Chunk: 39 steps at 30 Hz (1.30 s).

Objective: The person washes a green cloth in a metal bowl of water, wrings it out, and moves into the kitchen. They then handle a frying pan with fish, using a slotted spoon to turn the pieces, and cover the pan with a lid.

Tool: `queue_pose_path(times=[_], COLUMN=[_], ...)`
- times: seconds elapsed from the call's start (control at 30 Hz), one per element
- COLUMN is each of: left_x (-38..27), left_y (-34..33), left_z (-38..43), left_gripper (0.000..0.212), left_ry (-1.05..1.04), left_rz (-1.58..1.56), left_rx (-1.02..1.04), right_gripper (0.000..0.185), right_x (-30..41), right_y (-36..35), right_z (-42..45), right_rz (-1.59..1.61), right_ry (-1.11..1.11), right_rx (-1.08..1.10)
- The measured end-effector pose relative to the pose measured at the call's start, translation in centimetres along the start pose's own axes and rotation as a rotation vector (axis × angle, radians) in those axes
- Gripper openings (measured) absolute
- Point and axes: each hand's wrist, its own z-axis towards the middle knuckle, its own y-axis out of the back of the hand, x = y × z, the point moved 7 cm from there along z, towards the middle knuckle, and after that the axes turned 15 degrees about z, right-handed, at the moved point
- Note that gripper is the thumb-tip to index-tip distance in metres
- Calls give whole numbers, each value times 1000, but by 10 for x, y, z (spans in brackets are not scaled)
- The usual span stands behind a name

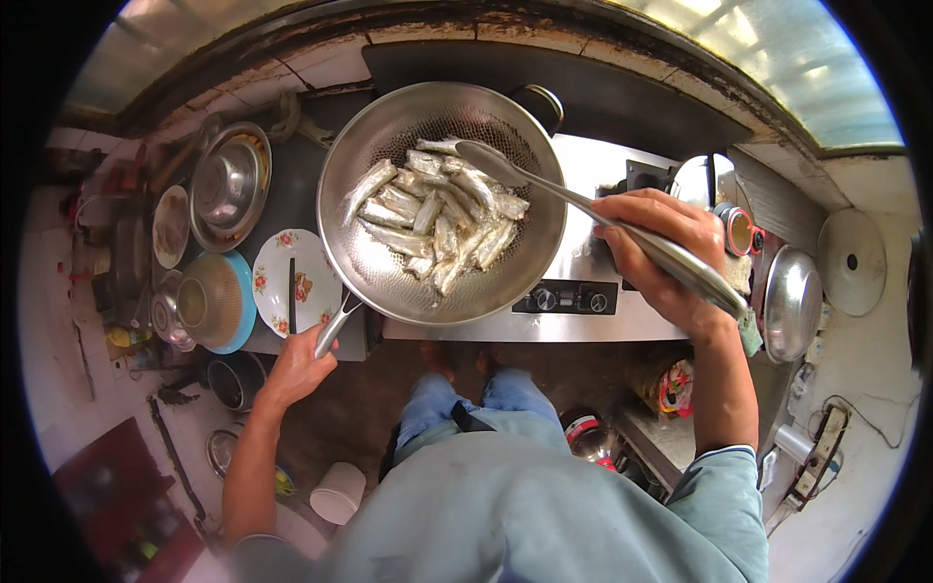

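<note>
My left hand [297, 366] grips the handle of a large stainless-steel wok [536, 280], which lies over the left part of a steel gas stove [466, 329]. Silvery pieces of fish [437, 211] are heaped in the middle of the wok, on its honeycomb-patterned inner surface. In my right hand [667, 251] is the thick handle of a metal spatula [490, 162]; its rounded blade reaches over the upper right of the fish. Whether the blade touches the fish I cannot tell. A flowered white plate [273, 273] with a dark chopstick-like stick across it lies left of the wok.
Left of the plate are a blue-rimmed bowl [244, 291] with a colander-like cover and stacked metal basins [229, 186]. A red-lidded jar [738, 232] and an upturned metal basin [792, 302] stand right of the stove. A second loop handle [552, 102] juts from the wok's far side.
</note>
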Motion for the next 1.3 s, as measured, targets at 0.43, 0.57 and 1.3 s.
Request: queue_pose_path(times=[0.43,0.57,1.3], left_x=[-5,-9,-28], left_y=[-60,-82,-113], left_z=[-12,-10,-16], left_gripper=[12,11,35], left_ry=[-4,-8,-75], left_rz=[-293,-374,-257], left_rx=[6,18,-112], right_gripper=[19,20,37], right_x=[27,19,0], right_y=[-28,-36,-55], right_z=[-1,-21,-94], right_rz=[46,338,672], right_ry=[24,-86,-359], right_rx=[-204,-490,-740])
